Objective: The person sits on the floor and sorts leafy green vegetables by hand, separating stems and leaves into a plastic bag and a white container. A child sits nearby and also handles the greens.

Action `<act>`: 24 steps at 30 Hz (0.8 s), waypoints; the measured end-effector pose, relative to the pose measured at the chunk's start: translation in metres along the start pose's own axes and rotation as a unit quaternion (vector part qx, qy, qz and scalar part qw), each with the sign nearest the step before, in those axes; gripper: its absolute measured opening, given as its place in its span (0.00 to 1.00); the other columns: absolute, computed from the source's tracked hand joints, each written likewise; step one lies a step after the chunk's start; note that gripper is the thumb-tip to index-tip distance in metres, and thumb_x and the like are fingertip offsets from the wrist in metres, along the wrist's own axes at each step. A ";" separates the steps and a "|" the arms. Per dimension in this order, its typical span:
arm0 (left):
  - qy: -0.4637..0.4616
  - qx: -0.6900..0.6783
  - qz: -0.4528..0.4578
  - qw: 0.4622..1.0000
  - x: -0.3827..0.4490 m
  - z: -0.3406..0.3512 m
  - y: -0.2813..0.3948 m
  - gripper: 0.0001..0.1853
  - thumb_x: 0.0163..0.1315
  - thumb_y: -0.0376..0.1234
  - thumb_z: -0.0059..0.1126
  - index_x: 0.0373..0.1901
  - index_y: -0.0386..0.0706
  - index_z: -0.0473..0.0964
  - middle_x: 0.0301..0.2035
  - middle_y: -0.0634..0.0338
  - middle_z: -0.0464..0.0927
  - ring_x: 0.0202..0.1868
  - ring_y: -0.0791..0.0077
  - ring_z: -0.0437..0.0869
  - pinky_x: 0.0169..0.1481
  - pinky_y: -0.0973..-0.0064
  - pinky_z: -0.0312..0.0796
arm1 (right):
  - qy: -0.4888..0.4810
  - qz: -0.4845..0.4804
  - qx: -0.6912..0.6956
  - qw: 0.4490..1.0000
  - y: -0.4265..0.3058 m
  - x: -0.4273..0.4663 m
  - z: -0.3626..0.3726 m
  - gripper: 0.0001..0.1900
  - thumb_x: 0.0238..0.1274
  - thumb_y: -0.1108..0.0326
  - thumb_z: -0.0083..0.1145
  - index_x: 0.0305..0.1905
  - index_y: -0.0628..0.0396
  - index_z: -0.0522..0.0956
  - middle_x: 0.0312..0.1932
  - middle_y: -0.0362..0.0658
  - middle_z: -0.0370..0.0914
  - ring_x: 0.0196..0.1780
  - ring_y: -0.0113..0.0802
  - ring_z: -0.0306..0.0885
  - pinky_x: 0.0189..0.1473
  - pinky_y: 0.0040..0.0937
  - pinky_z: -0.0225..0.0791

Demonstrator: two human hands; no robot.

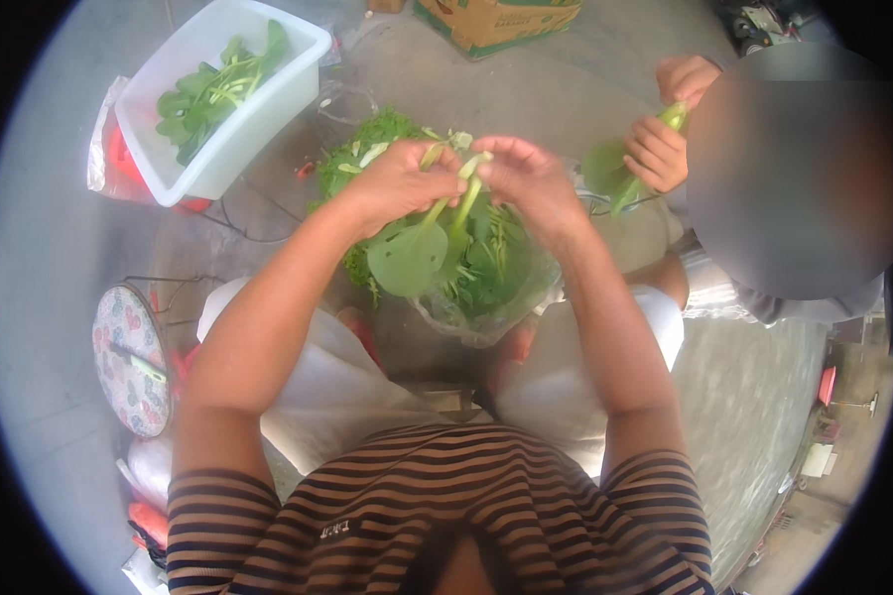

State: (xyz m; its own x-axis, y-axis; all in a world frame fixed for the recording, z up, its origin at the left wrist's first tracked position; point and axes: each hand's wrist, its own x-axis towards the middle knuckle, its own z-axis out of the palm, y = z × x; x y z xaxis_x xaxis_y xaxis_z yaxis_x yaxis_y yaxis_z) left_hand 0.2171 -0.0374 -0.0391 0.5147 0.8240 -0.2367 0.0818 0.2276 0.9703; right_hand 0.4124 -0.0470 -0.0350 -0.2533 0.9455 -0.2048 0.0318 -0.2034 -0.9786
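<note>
Between both hands is a leafy green vegetable (408,256) with pale stems and a broad, holed leaf hanging down. My left hand (409,178) pinches the stems near their cut end. At the top of the same stems, the fingers of my right hand (525,175) grip the pale tip. Below them a clear plastic bag (465,331) stands between the knees, holding loose leaves and stems (495,256). A heap of frilly greens (376,130) lies on the floor just beyond my left hand, partly hidden by it.
A white plastic tub (227,160) with picked leaves (219,97) stands at the upper left. A round patterned stool (130,357) carries a knife with a light green handle (149,370). Another person's hand (655,152) holds a green stalk at right. A cardboard box (498,26) sits at the back.
</note>
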 end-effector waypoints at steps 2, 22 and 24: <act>-0.006 -0.026 -0.027 0.999 -0.003 0.000 0.002 0.07 0.54 0.36 0.58 0.32 0.45 0.73 0.24 0.67 0.74 0.20 0.88 0.63 0.23 0.88 0.52 | 0.002 -0.001 -0.046 0.999 -0.003 -0.002 -0.002 0.14 0.57 0.66 0.60 0.47 0.58 0.76 0.35 0.36 0.76 0.33 0.20 0.70 0.34 0.19 0.65; 0.061 0.439 0.138 0.886 -0.003 0.002 -0.013 0.11 0.56 0.38 0.58 0.33 0.39 0.78 0.26 0.51 0.77 0.29 0.67 0.78 0.38 0.71 0.68 | 0.053 -0.234 -0.456 0.857 0.024 -0.007 -0.001 0.09 0.50 0.68 0.62 0.37 0.59 0.80 0.26 0.42 0.78 0.25 0.28 0.72 0.30 0.28 0.67; 0.049 0.435 0.124 0.891 -0.003 0.001 -0.014 0.12 0.57 0.38 0.57 0.32 0.38 0.78 0.26 0.52 0.77 0.30 0.69 0.78 0.38 0.71 0.69 | 0.057 -0.162 -0.415 0.893 0.024 -0.004 -0.003 0.09 0.52 0.67 0.62 0.36 0.59 0.81 0.26 0.40 0.78 0.24 0.26 0.70 0.29 0.28 0.66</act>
State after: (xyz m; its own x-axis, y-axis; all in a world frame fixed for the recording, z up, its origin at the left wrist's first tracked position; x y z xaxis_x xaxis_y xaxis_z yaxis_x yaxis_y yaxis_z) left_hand 0.2156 -0.0436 -0.0516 0.5359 0.8438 0.0283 0.6278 -0.4208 0.6548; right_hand 0.4168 -0.0547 -0.0576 -0.2811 0.9497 0.1377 0.6925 0.3001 -0.6560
